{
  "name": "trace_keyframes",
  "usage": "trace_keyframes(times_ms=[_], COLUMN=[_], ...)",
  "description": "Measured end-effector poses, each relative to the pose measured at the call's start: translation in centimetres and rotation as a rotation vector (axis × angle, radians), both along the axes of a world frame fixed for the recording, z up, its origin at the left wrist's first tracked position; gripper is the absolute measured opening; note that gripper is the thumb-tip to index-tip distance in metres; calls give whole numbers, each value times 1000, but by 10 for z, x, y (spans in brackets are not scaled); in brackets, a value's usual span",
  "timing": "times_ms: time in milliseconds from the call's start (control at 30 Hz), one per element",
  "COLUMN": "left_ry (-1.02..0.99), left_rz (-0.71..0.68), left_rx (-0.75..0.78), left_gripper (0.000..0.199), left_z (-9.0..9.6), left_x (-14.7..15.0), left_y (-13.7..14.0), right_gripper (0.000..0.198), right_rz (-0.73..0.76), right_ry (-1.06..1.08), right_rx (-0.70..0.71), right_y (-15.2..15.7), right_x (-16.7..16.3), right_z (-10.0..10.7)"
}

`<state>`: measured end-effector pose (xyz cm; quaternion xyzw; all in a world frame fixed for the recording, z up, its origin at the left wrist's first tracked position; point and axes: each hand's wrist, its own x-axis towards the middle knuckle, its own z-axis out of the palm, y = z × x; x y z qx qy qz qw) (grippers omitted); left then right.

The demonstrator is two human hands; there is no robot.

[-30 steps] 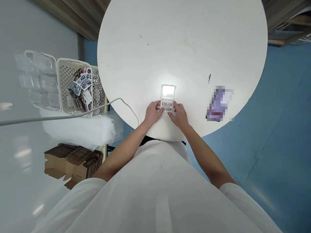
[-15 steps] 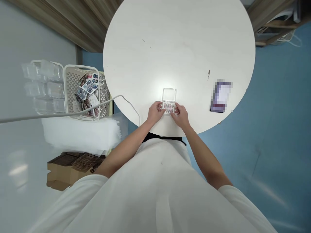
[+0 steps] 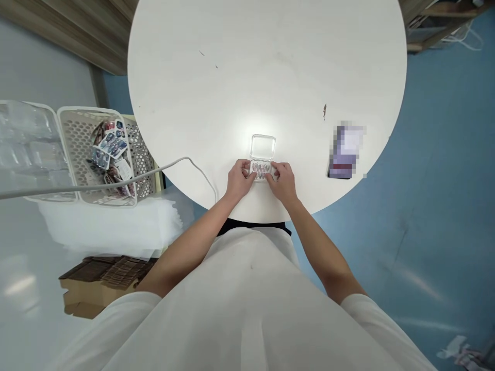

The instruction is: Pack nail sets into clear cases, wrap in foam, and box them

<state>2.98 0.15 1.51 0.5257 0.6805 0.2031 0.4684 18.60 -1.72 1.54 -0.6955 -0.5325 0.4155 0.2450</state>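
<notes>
A small clear plastic case (image 3: 252,148) lies on the white round table (image 3: 266,87) with its lid raised and tilted away from me. In its base sit several press-on nails (image 3: 261,168) in pink and silvery tones, arranged in rows. My left hand (image 3: 238,180) grips the case's left side, thumb at the near corner and fingers curled. Around the right side my right hand (image 3: 283,182) is closed the same way, its thumb by the near edge. The fingers partly cover the sides of the base.
A pixelated purple-and-white object (image 3: 343,152) rests at the table's right. Left of the table stand a perforated basket (image 3: 79,136) of nail packs, clear plastic boxes (image 3: 29,149) and a cardboard box (image 3: 87,296). A grey cable (image 3: 170,165) crosses to the table's left edge.
The camera view has shifted, so the table and basket appear farther left and larger. Both hands stay on the open case, with only slight movement of the fingers.
</notes>
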Motion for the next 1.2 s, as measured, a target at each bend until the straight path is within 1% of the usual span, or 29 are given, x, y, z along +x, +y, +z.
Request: trace_keyframes(times_ms=[100,300,500,633,700,833,900,967,1067,1200], left_ry=[-36,-47,-80,-201,-311,-499,-554,-597,-662,-764], left_rz=[38,79,101,137,156,211,198,156,115,144], left_rx=[-17,9,-4,-20,-44,-167,-248,-309,-341,-345], left_gripper=[34,32,33,36,36,33,35,36,34,31], left_z=[0,3,1,1,4,11,15,19,27,39], left_x=[5,16,19,18,15,5,0,-6,-12,-19], left_y=[5,15,19,20,21,21,20,19,17,12], right_gripper=[35,26,24,31,32,31,32,32,31,29], right_rz=[-28,-87,-180,-260,-246,-200,-192,-185,-170,-152], right_ry=[49,129,303,483,567,661,692,723,751,801], right_rx=[17,47,-77,-208,-246,-238,-226,-219,-204,-187], right_y=[9,24,34,43,46,47,45,41,36,30], right_x=[4,12,17,22,25,28,26,23,18,12], right_z=[1,0,1,1,4,15,21,26,32,46])
